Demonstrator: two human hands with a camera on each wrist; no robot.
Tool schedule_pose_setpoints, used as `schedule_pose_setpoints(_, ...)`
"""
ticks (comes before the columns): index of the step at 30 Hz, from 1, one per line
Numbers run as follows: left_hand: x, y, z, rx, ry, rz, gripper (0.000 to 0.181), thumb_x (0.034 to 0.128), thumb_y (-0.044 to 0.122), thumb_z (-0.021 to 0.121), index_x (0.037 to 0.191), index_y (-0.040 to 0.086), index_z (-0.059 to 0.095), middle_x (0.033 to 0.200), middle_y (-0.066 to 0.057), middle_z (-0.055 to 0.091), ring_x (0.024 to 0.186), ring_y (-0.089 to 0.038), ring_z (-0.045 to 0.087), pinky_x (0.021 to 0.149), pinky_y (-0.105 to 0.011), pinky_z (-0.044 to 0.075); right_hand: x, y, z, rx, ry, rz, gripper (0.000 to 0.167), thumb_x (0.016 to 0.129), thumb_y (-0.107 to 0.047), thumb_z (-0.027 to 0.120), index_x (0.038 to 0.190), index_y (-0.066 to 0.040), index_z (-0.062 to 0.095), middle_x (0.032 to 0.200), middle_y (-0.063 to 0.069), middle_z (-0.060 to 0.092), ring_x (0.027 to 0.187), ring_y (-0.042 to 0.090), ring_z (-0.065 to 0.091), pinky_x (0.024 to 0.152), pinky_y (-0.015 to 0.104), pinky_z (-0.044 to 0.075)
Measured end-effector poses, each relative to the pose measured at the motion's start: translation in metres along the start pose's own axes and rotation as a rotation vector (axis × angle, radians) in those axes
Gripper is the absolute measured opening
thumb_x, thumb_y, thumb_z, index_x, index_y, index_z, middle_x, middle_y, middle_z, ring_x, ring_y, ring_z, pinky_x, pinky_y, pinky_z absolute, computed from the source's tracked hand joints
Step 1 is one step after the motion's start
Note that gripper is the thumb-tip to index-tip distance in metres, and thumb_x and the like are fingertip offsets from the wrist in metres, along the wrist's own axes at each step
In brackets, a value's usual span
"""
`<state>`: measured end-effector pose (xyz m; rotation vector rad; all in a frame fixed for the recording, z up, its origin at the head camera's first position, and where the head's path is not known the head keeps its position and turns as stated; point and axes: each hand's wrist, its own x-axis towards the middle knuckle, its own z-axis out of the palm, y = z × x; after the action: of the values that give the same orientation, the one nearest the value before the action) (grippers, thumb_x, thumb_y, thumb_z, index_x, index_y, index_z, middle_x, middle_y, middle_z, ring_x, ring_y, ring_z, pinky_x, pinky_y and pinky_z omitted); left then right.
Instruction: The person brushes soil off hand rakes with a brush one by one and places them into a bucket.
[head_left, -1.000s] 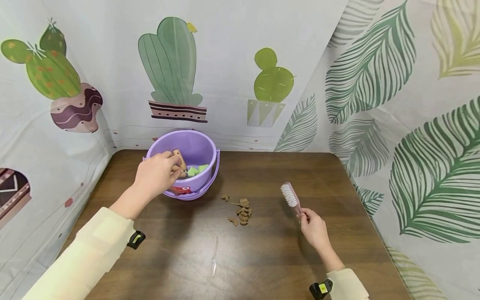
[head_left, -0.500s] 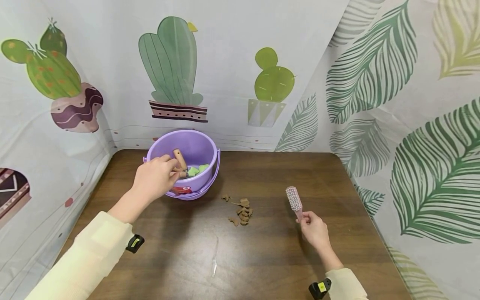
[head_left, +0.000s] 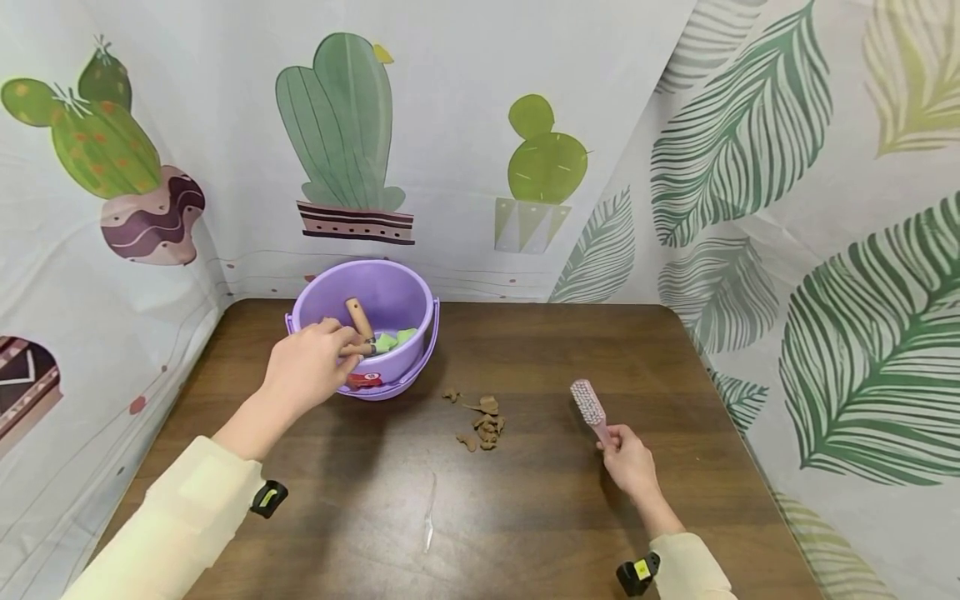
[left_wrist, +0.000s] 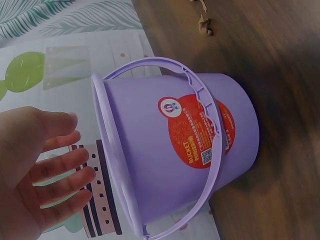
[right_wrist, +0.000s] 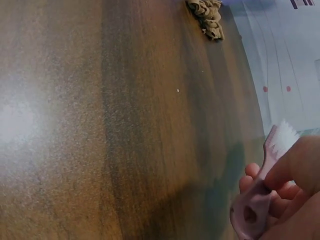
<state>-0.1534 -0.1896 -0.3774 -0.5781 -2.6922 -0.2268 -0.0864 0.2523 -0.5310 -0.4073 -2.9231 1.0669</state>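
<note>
My right hand (head_left: 632,463) grips the handle of a pink brush (head_left: 588,406) with white bristles, held above the right side of the table. In the right wrist view the thumb presses on the brush handle (right_wrist: 252,205). My left hand (head_left: 309,360) is at the near left rim of a purple bucket (head_left: 408,367). Its fingers are loosely bent and hold nothing in the left wrist view, beside the bucket's mouth. Inside the bucket lie a wooden handle (head_left: 359,318), a second wooden handle (head_left: 360,350) partly behind my fingers, and green pieces (head_left: 386,342).
Several brown curled scraps (head_left: 487,427) lie on the wooden table (head_left: 525,517) between bucket and brush. The bucket's handle (left_wrist: 216,150) hangs down its side. A cloth printed with cacti and leaves (head_left: 465,125) stands behind the table.
My left hand has drawn back slightly to the lower left, and more of the wooden handles shows. The brush has turned in my right hand and moved slightly right and down.
</note>
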Motion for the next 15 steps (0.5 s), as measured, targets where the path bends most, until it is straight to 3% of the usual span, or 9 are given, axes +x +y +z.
schedule_pose_setpoints(4, -0.004, 0.001, 0.001, -0.030, 0.013, 0.009, 0.023, 0.0713, 0.017, 0.073, 0.093, 0.011, 0.068, 0.088, -0.005, 0.064, 0.074, -0.029, 0.063, 0.055, -0.044, 0.048, -0.001, 0.002, 0.002, -0.005, 0.003, 0.004, 0.027, 0.081, -0.001, 0.048, 0.107, 0.003, 0.055, 0.088, 0.013, 0.068, 0.080, 0.028, 0.061, 0.069, 0.040, 0.044)
schedule_pose_setpoints(8, -0.010, 0.002, 0.003, -0.044, 0.018, 0.004, 0.025, 0.0717, 0.017, 0.073, 0.096, 0.012, 0.068, 0.095, -0.004, 0.066, 0.076, -0.029, 0.064, 0.056, -0.044, 0.048, 0.000, 0.003, 0.003, -0.029, 0.019, 0.016, 0.030, 0.084, -0.008, 0.051, 0.110, 0.006, 0.052, 0.092, 0.019, 0.065, 0.084, 0.036, 0.061, 0.074, 0.049, 0.044)
schedule_pose_setpoints(15, -0.019, 0.006, 0.003, -0.026, 0.032, 0.001, 0.024, 0.0705, 0.018, 0.074, 0.092, 0.011, 0.068, 0.089, -0.005, 0.064, 0.077, -0.029, 0.064, 0.059, -0.043, 0.048, 0.001, 0.007, 0.006, -0.094, 0.084, 0.032, 0.034, 0.082, -0.016, 0.057, 0.110, 0.004, 0.054, 0.095, 0.026, 0.063, 0.082, 0.043, 0.060, 0.072, 0.053, 0.043)
